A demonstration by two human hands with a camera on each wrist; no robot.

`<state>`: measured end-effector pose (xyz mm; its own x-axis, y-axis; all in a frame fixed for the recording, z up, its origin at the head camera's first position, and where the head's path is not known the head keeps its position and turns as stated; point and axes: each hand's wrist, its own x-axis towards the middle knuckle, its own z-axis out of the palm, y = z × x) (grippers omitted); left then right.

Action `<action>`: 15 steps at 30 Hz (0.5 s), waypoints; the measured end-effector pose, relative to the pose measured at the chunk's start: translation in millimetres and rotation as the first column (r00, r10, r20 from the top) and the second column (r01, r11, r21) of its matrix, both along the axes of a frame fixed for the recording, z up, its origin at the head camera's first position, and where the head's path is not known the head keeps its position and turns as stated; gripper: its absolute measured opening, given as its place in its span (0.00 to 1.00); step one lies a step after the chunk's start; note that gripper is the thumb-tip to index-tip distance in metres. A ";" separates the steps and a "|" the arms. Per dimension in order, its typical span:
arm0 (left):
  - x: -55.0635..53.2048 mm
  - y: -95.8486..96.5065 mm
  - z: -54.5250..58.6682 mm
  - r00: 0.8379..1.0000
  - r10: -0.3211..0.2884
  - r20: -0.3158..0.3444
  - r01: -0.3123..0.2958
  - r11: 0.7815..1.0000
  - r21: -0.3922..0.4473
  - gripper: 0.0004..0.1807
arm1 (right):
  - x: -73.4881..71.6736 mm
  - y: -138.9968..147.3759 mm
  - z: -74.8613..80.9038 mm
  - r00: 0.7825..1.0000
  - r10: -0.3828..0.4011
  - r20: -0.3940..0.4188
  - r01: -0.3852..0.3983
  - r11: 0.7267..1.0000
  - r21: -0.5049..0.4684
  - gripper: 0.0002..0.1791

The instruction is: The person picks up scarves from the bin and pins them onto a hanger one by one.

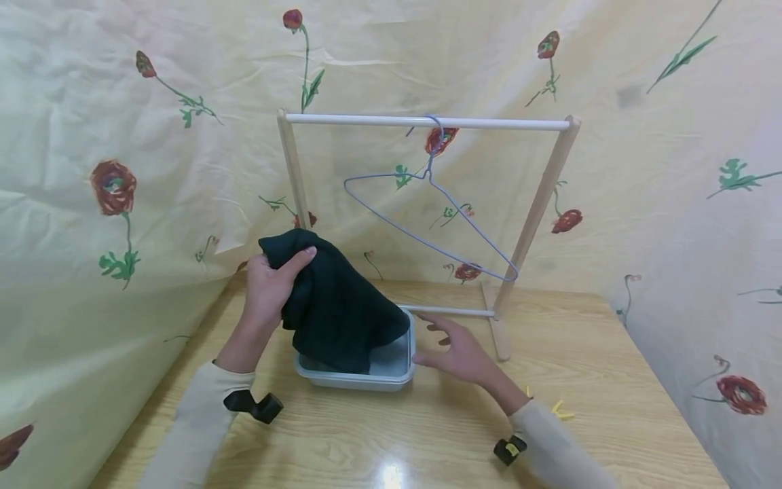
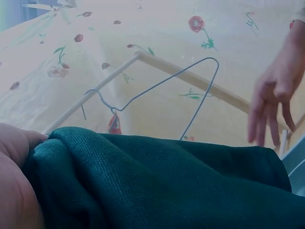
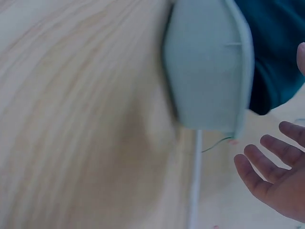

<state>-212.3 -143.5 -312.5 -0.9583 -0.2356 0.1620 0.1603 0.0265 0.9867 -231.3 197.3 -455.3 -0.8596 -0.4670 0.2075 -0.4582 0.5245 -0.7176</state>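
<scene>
Pinching one end of the dark green cloth (image 1: 342, 305) between thumb and fingers, the left hand (image 1: 269, 285) suspends it above the pale tray (image 1: 357, 382); the lower portion hangs within the tray rim. The right hand (image 1: 458, 353) is positioned just beside the tray, grip wide, fingers spaced. The counter (image 1: 611, 380) has a light wood-grain surface with a bright reflection at the front. Floral-print sheeting (image 1: 61, 285) lines the surroundings. Behind the tray, a rack (image 1: 540, 204) carries a blue hanger (image 1: 430, 167).
</scene>
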 end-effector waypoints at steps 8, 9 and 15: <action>2.3 2.8 7.8 0.999 0.031 0.019 -0.031 1.000 0.003 0.26 | 15.8 0.0 41.4 0.990 0.011 -0.144 -0.017 0.999 -0.038 0.37; 2.4 3.2 8.6 0.999 0.029 0.015 -0.029 1.000 0.005 0.27 | 17.6 0.1 46.4 0.988 0.013 -0.151 -0.021 0.999 -0.047 0.36; 3.1 5.1 11.5 1.000 0.027 0.003 -0.027 0.999 0.034 0.27 | 24.9 1.8 76.1 0.979 0.026 -0.201 -0.046 0.994 -0.095 0.31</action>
<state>-209.2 -138.4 -301.0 -0.9519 -0.2664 0.1510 0.1573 -0.0025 0.9875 -206.5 199.2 -379.3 -0.7793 -0.4655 0.4195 -0.6144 0.4358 -0.6577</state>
